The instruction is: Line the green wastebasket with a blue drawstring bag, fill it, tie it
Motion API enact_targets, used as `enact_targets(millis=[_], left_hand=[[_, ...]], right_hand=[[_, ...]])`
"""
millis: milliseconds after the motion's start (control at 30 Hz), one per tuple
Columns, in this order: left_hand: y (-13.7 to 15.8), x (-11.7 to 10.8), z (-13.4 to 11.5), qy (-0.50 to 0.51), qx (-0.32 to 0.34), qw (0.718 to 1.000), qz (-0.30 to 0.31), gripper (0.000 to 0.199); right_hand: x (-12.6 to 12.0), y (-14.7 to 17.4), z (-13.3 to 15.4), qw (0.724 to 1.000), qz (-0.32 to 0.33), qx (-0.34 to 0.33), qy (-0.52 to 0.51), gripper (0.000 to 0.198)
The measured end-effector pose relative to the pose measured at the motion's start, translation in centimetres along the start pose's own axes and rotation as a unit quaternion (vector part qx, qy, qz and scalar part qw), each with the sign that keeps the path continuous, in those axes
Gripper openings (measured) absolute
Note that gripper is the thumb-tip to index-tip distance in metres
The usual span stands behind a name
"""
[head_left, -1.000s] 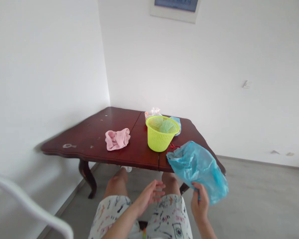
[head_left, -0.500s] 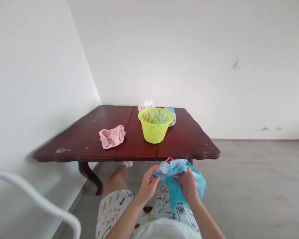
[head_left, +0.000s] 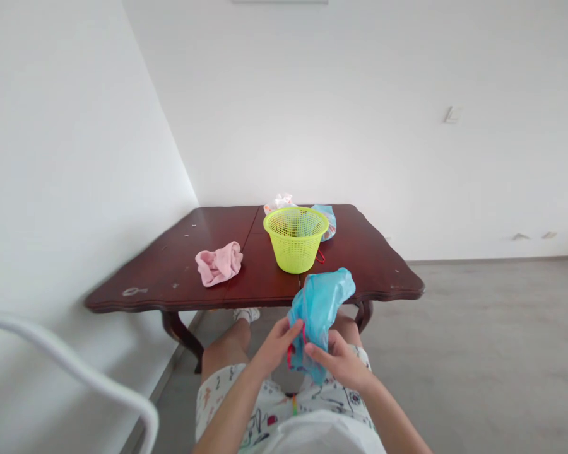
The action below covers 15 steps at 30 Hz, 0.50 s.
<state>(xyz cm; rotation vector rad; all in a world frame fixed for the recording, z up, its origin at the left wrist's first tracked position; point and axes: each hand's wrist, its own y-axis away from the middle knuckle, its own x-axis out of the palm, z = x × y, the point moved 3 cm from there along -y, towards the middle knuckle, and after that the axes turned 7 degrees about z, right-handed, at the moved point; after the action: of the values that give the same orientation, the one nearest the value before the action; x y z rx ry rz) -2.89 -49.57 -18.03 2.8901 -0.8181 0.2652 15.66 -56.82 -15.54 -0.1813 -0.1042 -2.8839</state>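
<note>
Above my lap, in front of the table's near edge, a thin blue plastic bag (head_left: 324,299) with a red drawstring is held between both hands. My left hand (head_left: 277,343) pinches its left side near the red string. On the lower right side, my right hand (head_left: 338,360) grips the bag with the thumb on top; some of its fingers are hidden behind the plastic. The bag's upper part stands up and leans to the right, over the table edge. Just beyond it on the table is a yellow-green mesh basket (head_left: 294,252).
The dark wooden table (head_left: 260,287) carries a crumpled pink cloth (head_left: 219,263) left of the basket. Behind the basket lie a white plastic bag (head_left: 280,202) and another blue bag (head_left: 330,221). A white curved tube (head_left: 66,362) crosses the lower left.
The blue bag has been turned so its closed part points up and away, with the red drawstring now toward me. Both hands have shifted slightly and stay on it.
</note>
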Motion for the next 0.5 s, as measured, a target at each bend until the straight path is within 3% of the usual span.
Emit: enact_targets(millis=[133,233,333,433,500], left_hand=[[-0.9,0.6,-1.4,-0.057,0.006,0.997,0.043,0.063],[-1.0,-0.1,-2.0,-0.011,0.016,1.0,-0.017,0.059],[-1.0,-1.7,-1.6,0.079,0.018,0.993,-0.086,0.065],[-0.8,-4.0,-0.5,0.114,-0.014,0.979,-0.167,0.066],[-0.3,-5.4,0.1,0.087,-0.022,0.976,-0.201,0.064]], right_hand=[[-2.8,0.5,-1.0,0.998,-0.055,0.024,0.032,0.074],[-6.0,0.9,-2.5,0.984,-0.175,0.022,-0.016,0.069],[-9.1,1.0,-4.5,0.949,-0.274,0.002,-0.153,0.06],[-11.6,0.4,-5.7,0.92,-0.287,-0.051,-0.26,0.032],[-12.7,0.1,-5.9,0.918,-0.278,-0.076,-0.274,0.024]])
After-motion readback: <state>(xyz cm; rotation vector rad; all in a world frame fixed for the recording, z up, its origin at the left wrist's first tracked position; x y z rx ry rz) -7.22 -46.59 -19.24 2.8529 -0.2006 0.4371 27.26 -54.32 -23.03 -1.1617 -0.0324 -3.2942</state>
